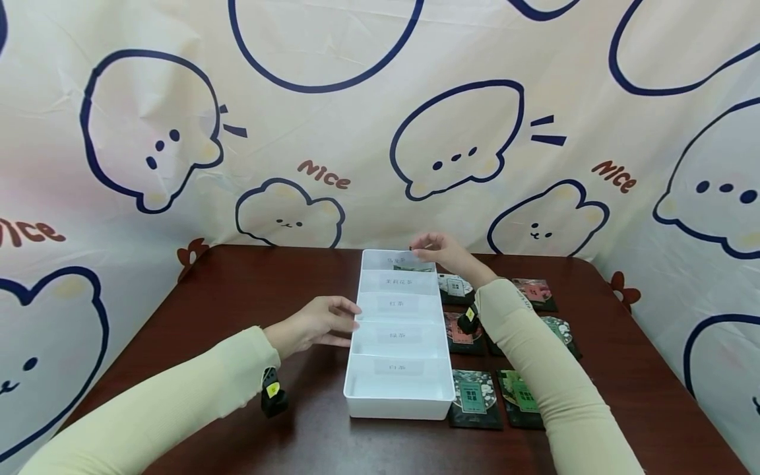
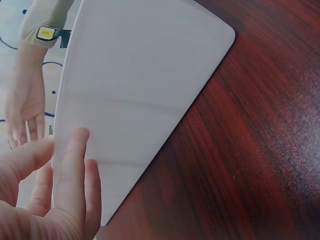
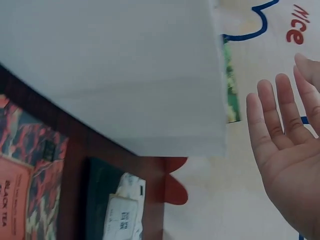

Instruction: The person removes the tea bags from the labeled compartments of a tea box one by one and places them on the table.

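A long white divided box stands on the table, with a Chinese label in each compartment. My left hand rests its fingers against the box's left side; in the left wrist view, straight fingers lie along the outer wall near the rim. Above the far compartment is my right hand. The right wrist view shows its fingers spread and nothing held. A green tea packet sits in that far compartment, its edge showing above the rim.
Right of the box lie several tea packets: a white-labelled one, red ones, a teal one and a green one. My right forearm crosses over some. A printed cloth hangs behind the dark table.
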The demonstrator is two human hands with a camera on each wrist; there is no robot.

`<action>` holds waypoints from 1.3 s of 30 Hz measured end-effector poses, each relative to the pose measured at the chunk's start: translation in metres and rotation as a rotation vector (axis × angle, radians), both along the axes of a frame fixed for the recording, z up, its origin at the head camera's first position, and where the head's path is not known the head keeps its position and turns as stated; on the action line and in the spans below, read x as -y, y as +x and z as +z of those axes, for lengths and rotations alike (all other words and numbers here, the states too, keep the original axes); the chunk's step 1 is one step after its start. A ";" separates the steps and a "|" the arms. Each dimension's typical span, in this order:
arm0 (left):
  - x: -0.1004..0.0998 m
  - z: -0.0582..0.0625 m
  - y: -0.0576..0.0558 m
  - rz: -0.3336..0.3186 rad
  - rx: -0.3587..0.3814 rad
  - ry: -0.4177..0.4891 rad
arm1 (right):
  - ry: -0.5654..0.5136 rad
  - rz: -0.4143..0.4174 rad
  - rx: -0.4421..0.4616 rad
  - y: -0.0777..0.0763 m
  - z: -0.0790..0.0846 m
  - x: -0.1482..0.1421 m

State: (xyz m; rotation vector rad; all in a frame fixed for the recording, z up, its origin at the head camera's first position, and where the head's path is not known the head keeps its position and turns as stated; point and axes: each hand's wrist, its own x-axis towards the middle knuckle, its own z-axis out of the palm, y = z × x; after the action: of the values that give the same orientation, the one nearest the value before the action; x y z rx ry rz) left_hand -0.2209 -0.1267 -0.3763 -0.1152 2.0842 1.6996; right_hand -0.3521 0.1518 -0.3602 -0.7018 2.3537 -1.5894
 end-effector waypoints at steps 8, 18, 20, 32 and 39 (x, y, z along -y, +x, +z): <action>0.000 0.000 0.000 -0.002 -0.001 -0.005 | 0.093 -0.034 0.011 -0.004 -0.007 0.000; -0.001 -0.001 0.001 0.018 0.003 -0.021 | 0.189 0.005 0.012 -0.004 -0.013 -0.002; -0.001 -0.001 0.000 0.017 0.001 -0.023 | 0.208 0.008 0.028 -0.004 -0.013 -0.002; 0.000 0.000 0.001 -0.005 -0.012 -0.012 | 0.410 0.016 -0.011 -0.006 -0.009 0.002; -0.001 0.000 0.001 0.013 -0.004 -0.027 | 0.449 0.011 -0.031 -0.005 -0.008 0.003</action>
State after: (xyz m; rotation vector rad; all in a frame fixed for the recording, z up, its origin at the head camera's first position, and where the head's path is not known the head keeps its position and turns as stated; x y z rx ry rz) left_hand -0.2194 -0.1258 -0.3761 -0.1342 2.1141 1.6817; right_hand -0.3573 0.1487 -0.3684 -0.6353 2.5880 -0.9892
